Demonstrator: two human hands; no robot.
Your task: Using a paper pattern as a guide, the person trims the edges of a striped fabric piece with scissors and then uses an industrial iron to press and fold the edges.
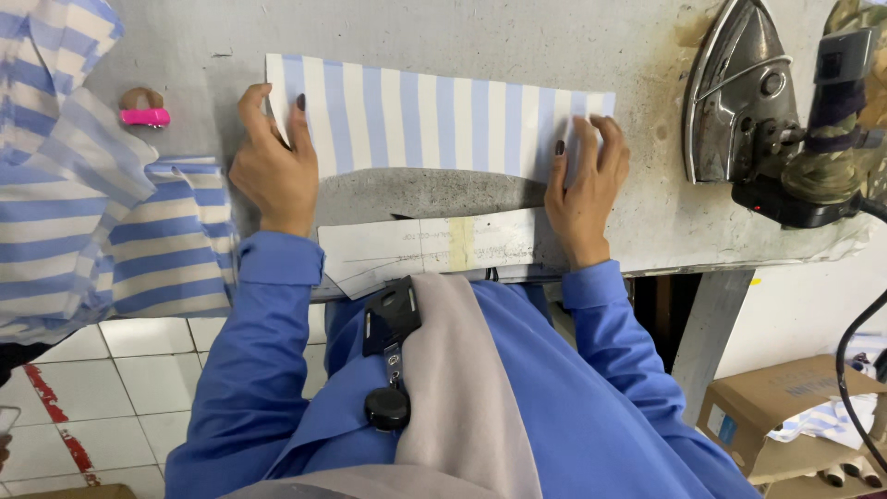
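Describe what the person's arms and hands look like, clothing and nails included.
Both arms wear long blue sleeves with buttonless-looking plain cuffs. The left hand and right hand are bare, without gloves or visible rings, and the fingernails carry dark polish.

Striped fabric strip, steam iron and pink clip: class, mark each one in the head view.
striped fabric strip (434, 125), head view, middle of the cloth.
steam iron (739, 92), head view, its metal soleplate.
pink clip (145, 117), head view, pink body.
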